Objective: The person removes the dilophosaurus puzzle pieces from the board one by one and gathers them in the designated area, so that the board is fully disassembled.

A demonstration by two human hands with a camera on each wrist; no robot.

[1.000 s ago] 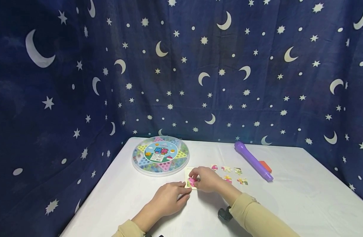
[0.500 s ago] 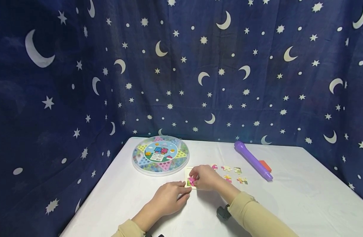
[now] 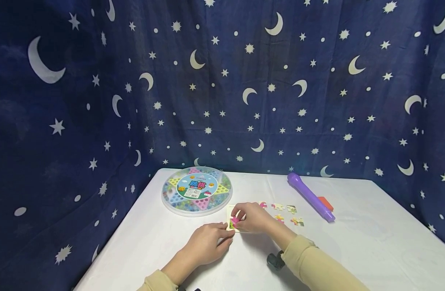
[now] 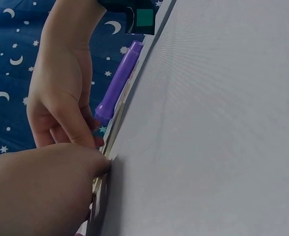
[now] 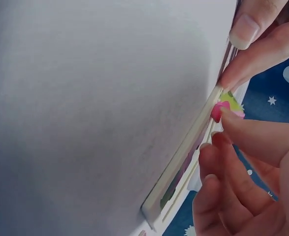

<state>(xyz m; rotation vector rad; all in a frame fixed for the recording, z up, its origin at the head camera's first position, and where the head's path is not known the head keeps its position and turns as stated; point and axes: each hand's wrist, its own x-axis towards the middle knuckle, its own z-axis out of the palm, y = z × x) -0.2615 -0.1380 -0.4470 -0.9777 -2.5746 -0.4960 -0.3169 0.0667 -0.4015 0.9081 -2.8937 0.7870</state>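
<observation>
In the head view a small cream puzzle frame (image 3: 228, 211) lies flat on the white table. My right hand (image 3: 254, 218) is over it, pinching a pink and green jigsaw piece (image 5: 231, 102) between thumb and finger. The piece sits tilted at the frame's near left corner in the right wrist view. My left hand (image 3: 207, 241) touches that same corner with outstretched fingers, its thumb held apart. Several loose jigsaw pieces (image 3: 278, 207) lie in two rows right of the frame. My right hand covers most of the frame's inside.
A round Chinese checkers box (image 3: 197, 186) stands behind and left of the frame. Toward the back right lies a purple microphone-shaped stick (image 3: 311, 198), beside a small orange-red block (image 3: 326, 203). A starry dark blue curtain (image 3: 222, 89) hangs behind the table.
My right hand's fingers have shifted slightly on the jigsaw piece, and the piece has turned a little at the corner. My left hand has stayed in place.
</observation>
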